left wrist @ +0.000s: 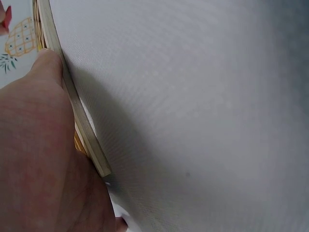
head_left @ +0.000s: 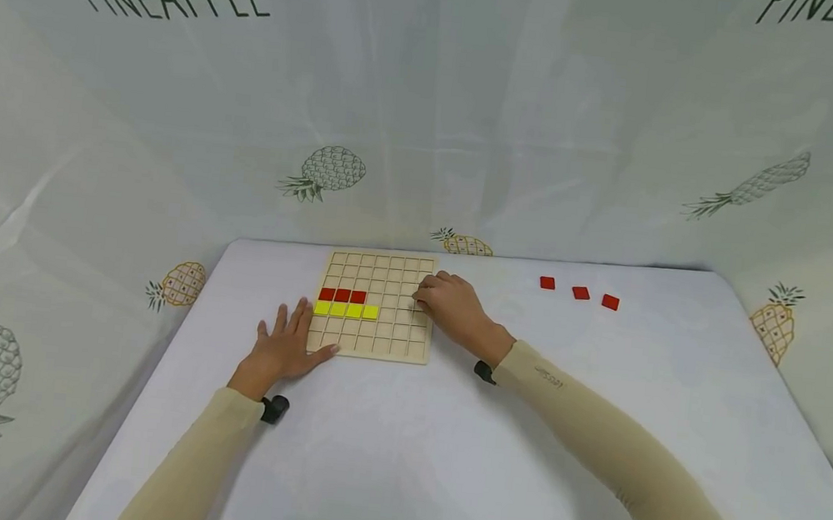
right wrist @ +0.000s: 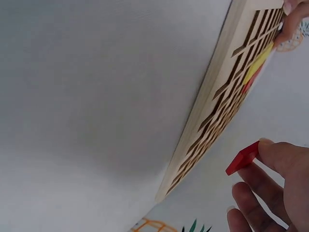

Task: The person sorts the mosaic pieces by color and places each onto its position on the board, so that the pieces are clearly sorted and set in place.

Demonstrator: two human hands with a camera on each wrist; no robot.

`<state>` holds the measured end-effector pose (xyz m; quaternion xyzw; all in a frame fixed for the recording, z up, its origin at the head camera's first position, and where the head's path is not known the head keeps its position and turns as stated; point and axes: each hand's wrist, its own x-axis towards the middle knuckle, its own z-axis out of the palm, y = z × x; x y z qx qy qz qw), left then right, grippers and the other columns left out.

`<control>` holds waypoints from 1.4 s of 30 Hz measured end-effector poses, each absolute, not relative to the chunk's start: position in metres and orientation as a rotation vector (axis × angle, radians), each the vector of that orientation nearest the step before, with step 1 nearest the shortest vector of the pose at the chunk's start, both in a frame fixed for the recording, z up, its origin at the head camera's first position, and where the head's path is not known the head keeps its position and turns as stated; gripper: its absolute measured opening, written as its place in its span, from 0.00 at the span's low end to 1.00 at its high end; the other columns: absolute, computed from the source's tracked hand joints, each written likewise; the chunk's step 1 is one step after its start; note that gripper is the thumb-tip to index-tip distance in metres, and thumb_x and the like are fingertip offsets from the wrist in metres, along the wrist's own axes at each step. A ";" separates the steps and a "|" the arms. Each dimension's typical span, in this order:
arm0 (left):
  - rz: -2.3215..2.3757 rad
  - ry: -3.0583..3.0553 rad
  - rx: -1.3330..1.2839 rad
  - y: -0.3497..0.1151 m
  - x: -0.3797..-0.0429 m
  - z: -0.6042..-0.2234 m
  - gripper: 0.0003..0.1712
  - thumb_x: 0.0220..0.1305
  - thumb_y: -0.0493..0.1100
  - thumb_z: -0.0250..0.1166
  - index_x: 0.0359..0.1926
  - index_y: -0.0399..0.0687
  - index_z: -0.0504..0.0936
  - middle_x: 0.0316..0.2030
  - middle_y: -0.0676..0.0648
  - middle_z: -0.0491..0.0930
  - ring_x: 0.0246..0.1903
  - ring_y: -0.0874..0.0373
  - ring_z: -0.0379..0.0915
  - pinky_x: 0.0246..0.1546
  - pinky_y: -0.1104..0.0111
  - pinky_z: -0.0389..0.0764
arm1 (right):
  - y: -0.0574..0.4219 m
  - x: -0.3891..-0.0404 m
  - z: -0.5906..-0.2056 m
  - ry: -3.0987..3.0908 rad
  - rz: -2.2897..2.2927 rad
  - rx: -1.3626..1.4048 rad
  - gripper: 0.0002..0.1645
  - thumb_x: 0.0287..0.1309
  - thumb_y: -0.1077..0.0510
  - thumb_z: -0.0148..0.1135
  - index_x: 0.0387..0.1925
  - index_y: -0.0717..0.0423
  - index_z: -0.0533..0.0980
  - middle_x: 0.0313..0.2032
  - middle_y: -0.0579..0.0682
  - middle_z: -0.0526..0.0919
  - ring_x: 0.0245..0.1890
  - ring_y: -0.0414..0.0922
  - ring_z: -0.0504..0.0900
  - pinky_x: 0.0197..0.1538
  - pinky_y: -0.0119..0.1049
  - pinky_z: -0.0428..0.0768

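Note:
A square wooden grid board (head_left: 393,346) lies on the white table, a row of yellow tiles (head_left: 346,310) in its cells and a shorter row of red tiles (head_left: 342,295) just behind. My left hand (head_left: 283,351) rests at the board's left front corner, fingers spread along the side and thumb on the front edge. My right hand (head_left: 457,307) is over the board's right edge. In the right wrist view, its thumb and fingers pinch a red square tile (right wrist: 243,158), held tilted and apart from the board. The head view hides that tile.
Three loose red tiles (head_left: 581,293) lie to the right of the board near the table's back edge. Behind the table (head_left: 382,458) hangs a pale curtain (head_left: 416,109) printed with pineapples. Each wrist wears a black strap or camera (head_left: 275,409).

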<state>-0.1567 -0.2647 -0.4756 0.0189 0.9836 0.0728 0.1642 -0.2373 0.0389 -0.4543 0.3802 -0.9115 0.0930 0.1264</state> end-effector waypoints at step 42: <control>0.200 2.772 0.048 -0.273 -0.165 -0.484 0.62 0.73 0.72 0.54 0.84 0.32 0.39 0.84 0.32 0.36 0.81 0.26 0.29 0.74 0.26 0.41 | -0.055 -0.269 -0.459 -2.919 0.458 1.134 0.11 0.74 0.62 0.64 0.49 0.54 0.90 0.48 0.50 0.92 0.49 0.47 0.89 0.53 0.41 0.87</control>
